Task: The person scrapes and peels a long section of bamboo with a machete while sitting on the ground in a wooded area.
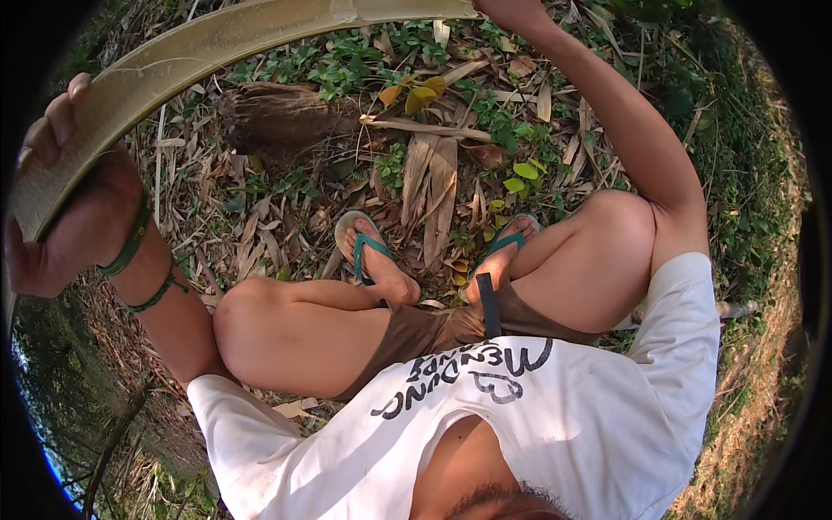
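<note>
A long, pale yellow-brown bamboo strip arcs across the top of the view and down the left side, with a node ridge near its upper middle. My left hand is closed around its left part, the fingers curled over one edge and the thumb at the other. At the upper edge, my right hand meets the strip's right end. The picture's border cuts off most of that hand, so its fingers and anything in them are hidden.
I squat with bent knees on ground strewn with dry leaves and low green plants. A weathered log lies beyond my feet, which wear green-strapped flip-flops. A thin branch stands at the lower left.
</note>
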A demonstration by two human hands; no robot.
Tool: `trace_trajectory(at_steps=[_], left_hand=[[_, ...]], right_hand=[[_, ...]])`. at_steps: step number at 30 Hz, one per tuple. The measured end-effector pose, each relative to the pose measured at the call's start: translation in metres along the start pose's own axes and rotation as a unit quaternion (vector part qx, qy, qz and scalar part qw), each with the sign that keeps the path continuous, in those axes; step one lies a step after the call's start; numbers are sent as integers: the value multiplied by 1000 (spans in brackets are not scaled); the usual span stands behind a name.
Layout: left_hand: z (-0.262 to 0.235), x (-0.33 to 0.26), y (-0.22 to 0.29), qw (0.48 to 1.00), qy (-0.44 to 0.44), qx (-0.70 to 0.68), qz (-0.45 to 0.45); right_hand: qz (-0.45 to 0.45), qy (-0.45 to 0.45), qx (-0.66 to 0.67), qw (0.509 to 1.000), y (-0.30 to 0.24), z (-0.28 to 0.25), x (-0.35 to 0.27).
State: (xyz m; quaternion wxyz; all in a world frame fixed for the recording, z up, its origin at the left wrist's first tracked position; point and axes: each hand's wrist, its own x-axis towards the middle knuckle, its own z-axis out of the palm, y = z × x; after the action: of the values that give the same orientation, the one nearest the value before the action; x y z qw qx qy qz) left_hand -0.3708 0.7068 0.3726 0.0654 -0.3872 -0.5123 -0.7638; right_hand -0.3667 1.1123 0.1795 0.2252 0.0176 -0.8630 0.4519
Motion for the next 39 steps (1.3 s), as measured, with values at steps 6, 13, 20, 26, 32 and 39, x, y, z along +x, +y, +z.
trace_trajectory(at_steps=[6, 13, 20, 26, 32, 39], left_hand=[[-3, -31, 10, 997, 69, 3, 22], [-7, -36, -3, 986, 144, -43, 69], [8, -1, 8, 984, 136, -62, 99], [43, -9, -6, 991, 107, -23, 81], [61, -22, 0, 990, 123, 8, 64], [74, -19, 2, 992, 105, -21, 66]], right_hand=[[16, -56, -12, 998, -25, 7, 22], [69, -195, -49, 977, -33, 2, 15], [29, -176, -91, 980, -56, -4, 49], [3, -91, -23, 996, -92, 20, 74], [66, -78, 169, 980, -125, 57, 23], [209, -17, 268, 940, -129, 54, -72]])
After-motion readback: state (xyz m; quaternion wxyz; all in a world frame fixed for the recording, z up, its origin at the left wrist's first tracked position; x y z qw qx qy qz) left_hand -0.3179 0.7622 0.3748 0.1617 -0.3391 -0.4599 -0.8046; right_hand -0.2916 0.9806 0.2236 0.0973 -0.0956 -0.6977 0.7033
